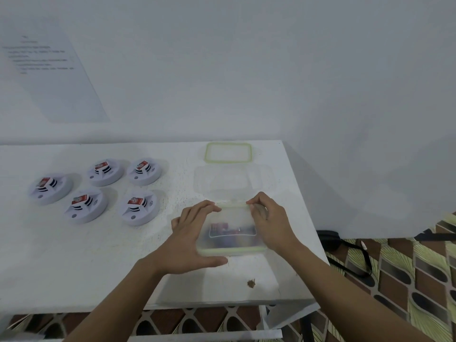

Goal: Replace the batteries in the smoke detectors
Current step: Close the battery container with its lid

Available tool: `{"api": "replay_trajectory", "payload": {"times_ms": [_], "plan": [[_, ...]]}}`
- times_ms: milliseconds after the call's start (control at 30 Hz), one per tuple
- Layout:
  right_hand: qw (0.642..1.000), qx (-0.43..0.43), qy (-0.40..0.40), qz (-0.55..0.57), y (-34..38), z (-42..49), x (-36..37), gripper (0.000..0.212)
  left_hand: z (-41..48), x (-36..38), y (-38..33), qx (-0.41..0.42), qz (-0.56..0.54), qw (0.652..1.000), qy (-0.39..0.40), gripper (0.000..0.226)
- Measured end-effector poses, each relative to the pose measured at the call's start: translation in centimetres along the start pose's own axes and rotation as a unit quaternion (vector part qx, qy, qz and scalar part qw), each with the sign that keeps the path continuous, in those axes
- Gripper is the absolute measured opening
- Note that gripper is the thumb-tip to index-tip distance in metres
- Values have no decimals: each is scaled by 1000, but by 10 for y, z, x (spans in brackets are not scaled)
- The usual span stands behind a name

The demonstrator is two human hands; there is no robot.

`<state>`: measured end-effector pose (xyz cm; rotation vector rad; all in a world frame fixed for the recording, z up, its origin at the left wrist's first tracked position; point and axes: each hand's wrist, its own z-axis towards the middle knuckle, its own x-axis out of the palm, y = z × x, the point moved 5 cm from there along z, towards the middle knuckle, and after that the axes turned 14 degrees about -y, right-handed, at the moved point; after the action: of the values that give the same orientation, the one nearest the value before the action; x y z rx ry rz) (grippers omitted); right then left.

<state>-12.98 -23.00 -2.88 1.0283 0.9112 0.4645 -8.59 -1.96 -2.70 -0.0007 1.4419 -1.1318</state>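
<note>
White table [98, 267]: both hands' fingers [204, 206] grip the lidded battery container [232, 233].

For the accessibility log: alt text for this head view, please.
Both hands, left hand and right hand, grip a lidded clear container on a white table. Five smoke detectors lie to the left; an open container sits behind.

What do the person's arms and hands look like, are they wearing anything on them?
Both forearms are bare to the frame edge: no sleeves, gloves or watch show. The left hand and right hand appear free of rings, though blur hides fine detail.
</note>
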Motion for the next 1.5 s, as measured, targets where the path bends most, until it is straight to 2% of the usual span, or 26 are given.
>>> {"api": "replay_trajectory", "payload": {"times_ms": [100,233,367,467,567,633,700,767,900,1033,1267,1400,1500], "plan": [[1000,-10,6,-19,2,1,-3,13,1,-6,1,-26,-38,999,15,74],[998,-30,15,-55,5,5,-6,13,10,-16,2,-62,-56,996,-40,35],[996,-76,-29,-46,19,24,-12,12,30,-26,2,-84,-86,990,-74,23],[995,-73,-73,0,34,48,-18,17,59,-42,5,-125,-162,968,-147,13],[991,-42,-116,41,40,82,-17,16,96,-57,19,-202,-243,921,-229,13],[990,-8,-133,41,37,110,-12,12,123,-61,34,-249,-270,894,-256,11],[991,45,-126,20,26,137,-3,7,149,-60,51,-297,-282,875,-259,10],[989,97,-109,4,14,161,7,10,172,-53,68,-339,-281,866,-238,12],[984,157,-76,-39,-4,197,24,27,207,-40,88,-377,-259,867,-197,24],[975,211,-37,-61,-22,221,41,36,231,-27,98,-387,-259,867,-179,25],[967,237,-32,-92,-46,236,50,63,249,-13,113,-404,-225,870,-172,35],[964,261,-55,-20,-52,238,49,47,252,-11,113,-403,-247,866,-161,30],[970,228,-73,47,-42,235,44,41,252,-16,113,-392,-244,871,-170,28]]}}
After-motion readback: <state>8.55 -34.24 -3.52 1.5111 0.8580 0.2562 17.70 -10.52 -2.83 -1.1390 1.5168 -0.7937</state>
